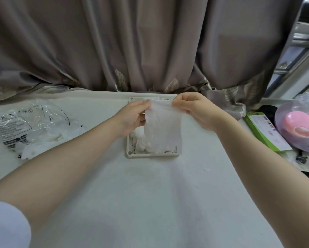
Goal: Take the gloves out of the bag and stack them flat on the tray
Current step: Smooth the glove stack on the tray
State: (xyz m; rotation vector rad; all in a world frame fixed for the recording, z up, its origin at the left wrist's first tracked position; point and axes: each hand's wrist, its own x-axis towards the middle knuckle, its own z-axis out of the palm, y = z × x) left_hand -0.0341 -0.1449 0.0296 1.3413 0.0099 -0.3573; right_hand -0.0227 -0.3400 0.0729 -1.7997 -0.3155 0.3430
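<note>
Head view looks down on a white table (150, 185) backed by a grey-brown curtain (132, 42). Both bare hands hold one thin, translucent white glove (162, 129) up by its top edge, above a small square white tray (130, 153) that sits near the table's far edge. The left hand (134, 117) pinches the glove's upper left corner between thumb and fingers, and the right hand (191, 110) pinches the upper right corner the same way, so the glove hangs stretched between them with its lower end reaching down to the tray. More crumpled white gloves (141, 138) lie in the tray under the hanging one. Well to the left, a clear printed plastic bag (24, 122) lies flat on the table with white gloves showing inside it. At the right edge lie a green box (261, 133) and a pink object in a purple cover (300, 127).
</note>
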